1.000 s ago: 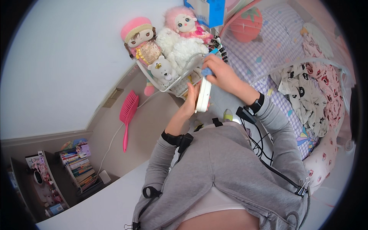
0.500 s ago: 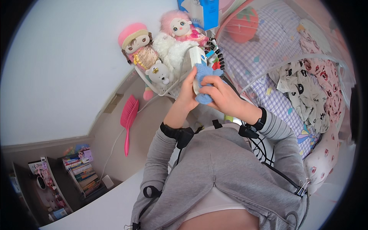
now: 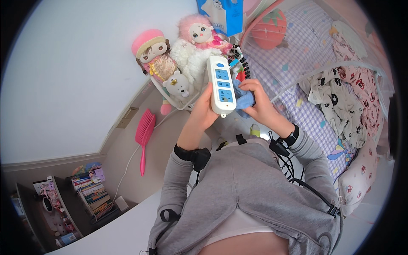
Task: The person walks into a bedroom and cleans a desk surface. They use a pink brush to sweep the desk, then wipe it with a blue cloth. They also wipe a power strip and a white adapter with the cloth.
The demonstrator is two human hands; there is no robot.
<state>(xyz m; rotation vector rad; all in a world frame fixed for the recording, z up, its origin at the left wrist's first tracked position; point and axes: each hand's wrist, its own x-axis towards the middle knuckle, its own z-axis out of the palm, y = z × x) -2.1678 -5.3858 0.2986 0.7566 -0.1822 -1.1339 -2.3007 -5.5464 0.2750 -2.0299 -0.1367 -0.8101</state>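
Observation:
A white power strip (image 3: pixel 215 102) with blue sockets and a blue button faces up in my left hand (image 3: pixel 203 111), whose fingers wrap round its lower left side. To the right of the strip, my right hand (image 3: pixel 262 104) grips a crumpled blue cloth (image 3: pixel 245 98) between thumb and fingers. The cloth is close beside the strip's right edge; whether they touch I cannot tell. Behind the strip stands a white basket (image 3: pixel 184 103) holding a white bear toy (image 3: pixel 179 84), a fluffy white plush (image 3: pixel 187 55) and two dolls.
A pink hairbrush (image 3: pixel 145 128) lies at the left near a white cable. Books (image 3: pixel 95 197) fill a shelf at the lower left. On the right is a bed with a checked sheet (image 3: pixel 293 102), rumpled clothes (image 3: pixel 335 95) and a sheer net. A blue bag (image 3: pixel 227 17) stands at the back.
The blue cloth has come off the power strip and moved right with my right hand. The strip's socket face now shows, and it sits slightly lower.

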